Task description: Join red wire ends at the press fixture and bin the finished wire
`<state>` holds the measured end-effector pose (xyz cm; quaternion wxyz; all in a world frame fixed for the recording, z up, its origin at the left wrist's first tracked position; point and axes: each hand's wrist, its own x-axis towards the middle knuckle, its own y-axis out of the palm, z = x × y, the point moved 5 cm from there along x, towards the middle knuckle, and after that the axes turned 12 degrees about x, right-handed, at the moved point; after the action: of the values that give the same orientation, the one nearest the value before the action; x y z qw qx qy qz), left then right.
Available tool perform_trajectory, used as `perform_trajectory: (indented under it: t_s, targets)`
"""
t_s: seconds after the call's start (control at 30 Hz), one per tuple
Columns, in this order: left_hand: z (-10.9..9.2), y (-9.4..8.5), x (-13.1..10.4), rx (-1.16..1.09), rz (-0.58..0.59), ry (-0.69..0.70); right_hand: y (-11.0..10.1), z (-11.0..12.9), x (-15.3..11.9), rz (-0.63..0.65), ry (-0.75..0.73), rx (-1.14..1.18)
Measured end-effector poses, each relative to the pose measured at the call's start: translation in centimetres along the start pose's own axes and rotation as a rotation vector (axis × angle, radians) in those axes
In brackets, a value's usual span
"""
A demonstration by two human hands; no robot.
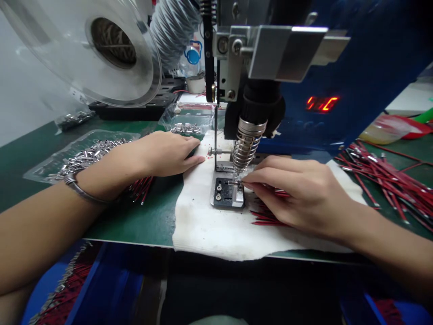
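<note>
Right hand (304, 192) pinching wire (280, 193) at fixture (227, 192)

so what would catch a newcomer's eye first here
Probably the metal coil nozzle at centre, pointing down at a small metal fixture on a white cloth. The right hand pinches a thin red wire at that fixture. A pile of red wires lies far right; the left hand rests flat nearby.

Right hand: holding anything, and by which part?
The right hand pinches a red wire near its tip, at the metal fixture under the nozzle. Left hand grips nothing visible.
</note>
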<state>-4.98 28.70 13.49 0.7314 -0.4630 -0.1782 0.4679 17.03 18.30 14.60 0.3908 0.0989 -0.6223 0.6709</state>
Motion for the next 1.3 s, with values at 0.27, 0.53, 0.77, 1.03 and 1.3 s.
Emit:
perform_trajectory:
  t_s: [0.27, 0.53, 0.77, 1.03, 1.3]
  targets:
    - [0.02, 0.03, -0.08, -0.003, -0.023, 0.018, 0.28, 0.11, -0.67, -0.004, -0.078, -0.138]
    - [-0.07, -0.20, -0.24, -0.050, -0.021, 0.014, 0.28, 0.33, -0.91, 0.009, -0.098, -0.157]
    - [-0.13, -0.03, -0.15, -0.047, -0.032, 0.019, 0.25, 0.18, -0.86, 0.017, -0.083, -0.136]
    - [-0.04, 0.09, 0.00, -0.028, -0.033, 0.023, 0.19, 0.14, -0.83, 0.013, -0.098, -0.138]
    - [-0.23, -0.13, -0.19, -0.025, -0.043, 0.021, -0.01, 0.29, -0.64, 0.009, -0.147, -0.182]
